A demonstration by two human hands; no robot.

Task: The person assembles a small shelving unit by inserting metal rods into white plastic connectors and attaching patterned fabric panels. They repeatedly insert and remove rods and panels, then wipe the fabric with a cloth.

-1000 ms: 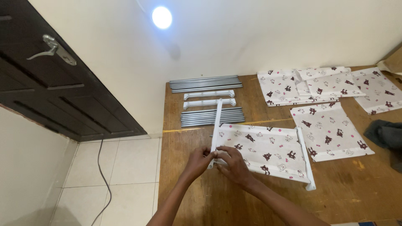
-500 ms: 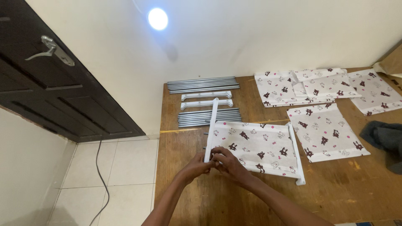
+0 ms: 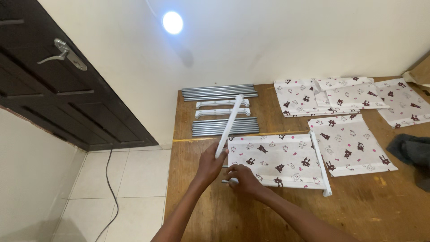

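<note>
Nearest, a thin metal rod (image 3: pixel 225 181) at the front edge of a patterned cloth panel (image 3: pixel 277 159) is pinched by the right hand (image 3: pixel 242 178). Just above, a white plastic bar (image 3: pixel 229 124) is gripped at its lower end by the left hand (image 3: pixel 209 162) and held tilted over the wooden table (image 3: pixel 358 210). Farther back, grey tubes (image 3: pixel 219 92) are laid by the wall.

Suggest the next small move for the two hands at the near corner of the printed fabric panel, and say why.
Probably lower the white bar back onto the rod ends. The left hand holds it tilted up, clear of the fabric panel, while the right hand pinches the corner where a grey rod end sticks out uncapped.
</note>
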